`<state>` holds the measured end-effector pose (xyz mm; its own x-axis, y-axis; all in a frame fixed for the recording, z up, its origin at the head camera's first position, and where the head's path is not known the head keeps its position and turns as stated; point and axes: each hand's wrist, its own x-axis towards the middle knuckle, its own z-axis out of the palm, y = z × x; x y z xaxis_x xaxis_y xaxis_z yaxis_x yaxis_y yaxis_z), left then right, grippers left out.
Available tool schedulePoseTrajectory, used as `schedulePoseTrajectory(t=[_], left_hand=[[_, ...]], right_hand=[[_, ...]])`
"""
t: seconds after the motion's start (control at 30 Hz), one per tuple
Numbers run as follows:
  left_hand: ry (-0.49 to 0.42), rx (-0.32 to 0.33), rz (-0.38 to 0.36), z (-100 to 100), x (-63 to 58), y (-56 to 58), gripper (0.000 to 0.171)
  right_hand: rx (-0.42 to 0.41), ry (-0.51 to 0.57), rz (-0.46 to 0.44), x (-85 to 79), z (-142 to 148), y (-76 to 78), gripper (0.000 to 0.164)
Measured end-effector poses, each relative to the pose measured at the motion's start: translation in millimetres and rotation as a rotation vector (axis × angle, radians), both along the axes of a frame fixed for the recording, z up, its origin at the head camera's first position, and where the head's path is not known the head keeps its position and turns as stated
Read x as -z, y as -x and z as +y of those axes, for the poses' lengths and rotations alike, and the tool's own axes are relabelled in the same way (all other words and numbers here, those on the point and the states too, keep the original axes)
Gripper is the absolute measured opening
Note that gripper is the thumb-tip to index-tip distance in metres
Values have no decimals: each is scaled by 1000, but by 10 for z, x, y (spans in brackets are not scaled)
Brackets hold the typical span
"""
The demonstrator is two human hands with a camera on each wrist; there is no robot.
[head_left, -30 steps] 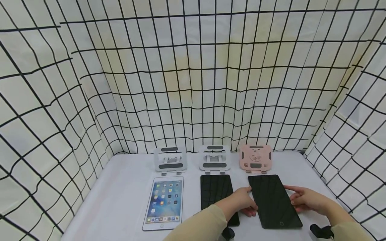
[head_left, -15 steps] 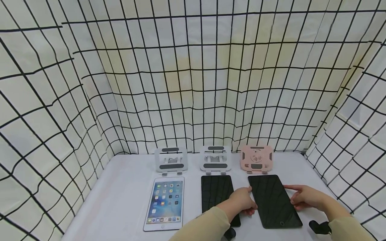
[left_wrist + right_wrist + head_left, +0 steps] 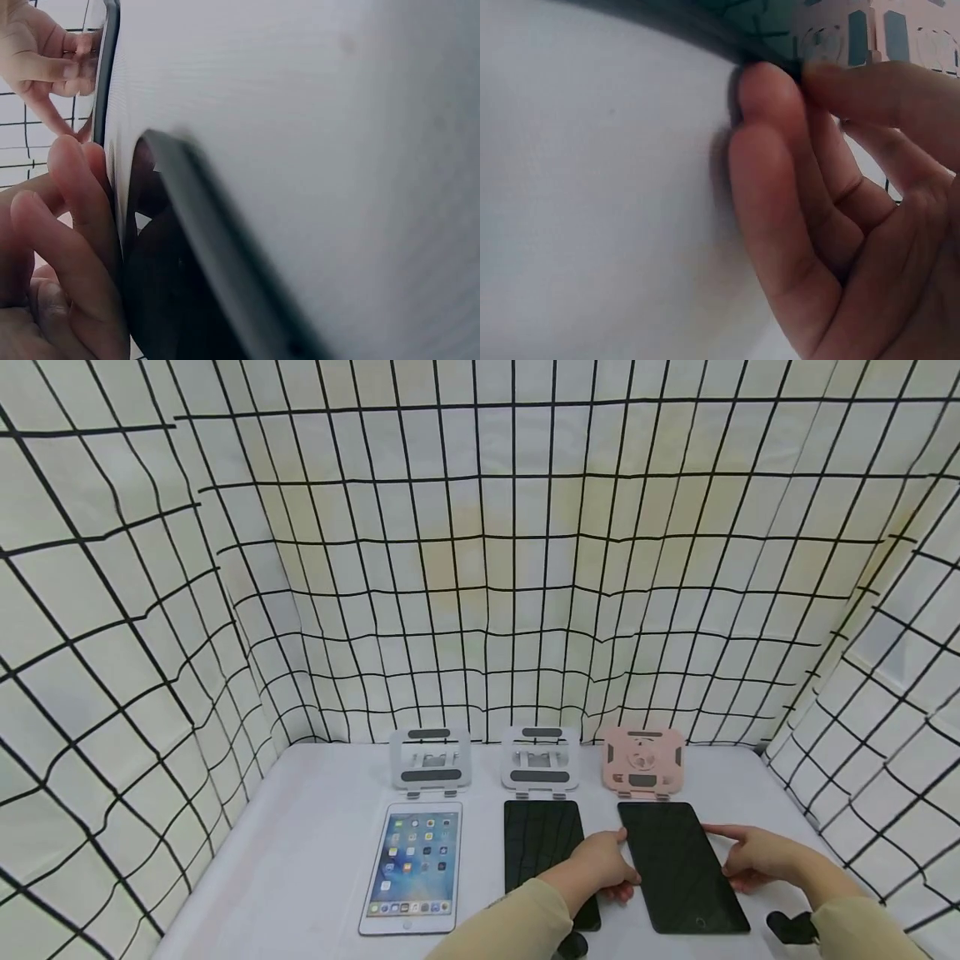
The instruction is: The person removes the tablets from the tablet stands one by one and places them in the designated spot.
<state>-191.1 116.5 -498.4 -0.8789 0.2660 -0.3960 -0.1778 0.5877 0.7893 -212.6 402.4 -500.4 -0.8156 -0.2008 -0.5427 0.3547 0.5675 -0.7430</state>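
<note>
A black tablet [image 3: 678, 868] with a dark screen lies slightly turned on the white table. At its left edge my left hand [image 3: 602, 863] holds on, thumb near the upper part and fingers lower down. My right hand [image 3: 759, 857] holds the opposite long edge. The right wrist view shows its curled fingertips [image 3: 769, 97] and thumb right at the tablet's dark edge. A second black tablet [image 3: 542, 839] lies under my left forearm, partly covered by it; its edge also crosses the left wrist view. Further left is a white tablet [image 3: 412, 860] with a lit home screen.
Behind the tablets stand two pale grey tablet stands [image 3: 431, 775] [image 3: 540, 775] and a pink stand [image 3: 643, 762]. White cloth walls [image 3: 525, 610] with a black grid enclose the table at the back and sides.
The head view has tilted a little, so the whole scene sits slightly lower and to the right. Both hands stay at the right-hand black tablet's edges, and the tablet barely moves.
</note>
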Motion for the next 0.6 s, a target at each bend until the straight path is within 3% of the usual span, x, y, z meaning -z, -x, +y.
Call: schedulePoseTrajectory(t=[0.17, 0.6], left_hand=[[-18, 2, -9, -8, -14, -17, 70], [-62, -12, -46, -29, -21, -20, 69]], right_hand=[[-33, -62, 24, 15, 18, -15, 80], [-94, -45, 29, 75, 120, -3, 79]])
